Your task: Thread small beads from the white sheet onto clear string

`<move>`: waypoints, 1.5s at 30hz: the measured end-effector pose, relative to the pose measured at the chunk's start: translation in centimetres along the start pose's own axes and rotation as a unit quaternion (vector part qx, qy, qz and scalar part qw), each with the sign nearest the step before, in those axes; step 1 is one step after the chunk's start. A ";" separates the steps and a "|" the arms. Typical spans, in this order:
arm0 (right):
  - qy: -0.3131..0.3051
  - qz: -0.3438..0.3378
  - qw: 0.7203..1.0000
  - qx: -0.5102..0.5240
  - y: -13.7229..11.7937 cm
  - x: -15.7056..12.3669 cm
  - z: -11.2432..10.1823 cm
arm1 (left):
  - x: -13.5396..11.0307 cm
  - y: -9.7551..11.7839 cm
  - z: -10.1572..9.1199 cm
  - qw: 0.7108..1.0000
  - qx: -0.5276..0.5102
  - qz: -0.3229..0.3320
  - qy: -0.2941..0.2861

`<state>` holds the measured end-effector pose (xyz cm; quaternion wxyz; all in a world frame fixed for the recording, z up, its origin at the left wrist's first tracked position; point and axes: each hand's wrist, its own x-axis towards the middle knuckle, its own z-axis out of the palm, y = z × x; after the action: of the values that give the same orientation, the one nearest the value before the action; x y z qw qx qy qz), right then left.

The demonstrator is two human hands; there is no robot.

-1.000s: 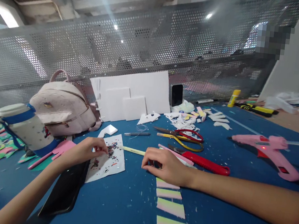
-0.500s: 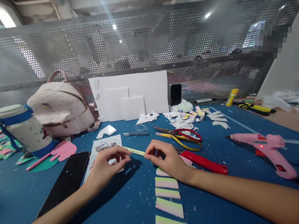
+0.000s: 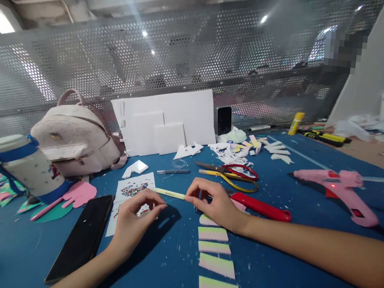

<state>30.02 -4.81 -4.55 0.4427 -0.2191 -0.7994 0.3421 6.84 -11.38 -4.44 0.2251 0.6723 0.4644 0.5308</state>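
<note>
My right hand (image 3: 217,207) is closed in a pinch at the right end of a slim pale yellow pen-like stick (image 3: 169,193), which points left. My left hand (image 3: 134,220) hovers over a white sheet (image 3: 116,225) scattered with small multicoloured gems (image 3: 134,188). Its thumb and index fingertip meet; whatever may lie between them is too small to make out. Below my right wrist, several pink-and-green foam strips (image 3: 215,264) lie in a column. A red utility knife (image 3: 261,207) and red-and-yellow handled scissors (image 3: 239,179) lie beyond that hand.
A black phone (image 3: 80,237) lies left of my left forearm. Further left stand a bottle (image 3: 26,164) and a pale backpack (image 3: 78,135). White boards (image 3: 188,111) stand at the back, with foam scraps (image 3: 230,154) beside them. A pink glue gun (image 3: 342,189) lies right.
My left thumb and index fingertip have come together, and that hand has dipped slightly. The right hand keeps its pinch on the stick. The whole view has shifted a little.
</note>
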 end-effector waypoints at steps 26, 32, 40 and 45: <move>0.005 -0.022 1.000 0.000 -0.1 0.0 0.0 | -0.2 0.0 0.6 0.984 -0.096 -0.146 0.031; 0.009 -0.032 0.999 -0.001 -0.1 0.0 0.0 | -0.3 -0.1 0.6 0.972 -0.156 -0.176 0.021; 0.006 -0.060 0.998 0.006 -0.2 -0.2 -0.1 | -0.4 -0.7 0.9 0.963 -0.196 -0.183 0.018; 0.006 -0.063 0.998 0.003 -0.1 -0.3 -0.1 | -0.4 -0.8 0.8 0.962 -0.200 -0.186 0.015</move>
<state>30.23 -5.08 -4.60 0.4687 -0.1688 -0.8079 0.3148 7.31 -11.18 -5.53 0.4423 0.5075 0.4691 0.5716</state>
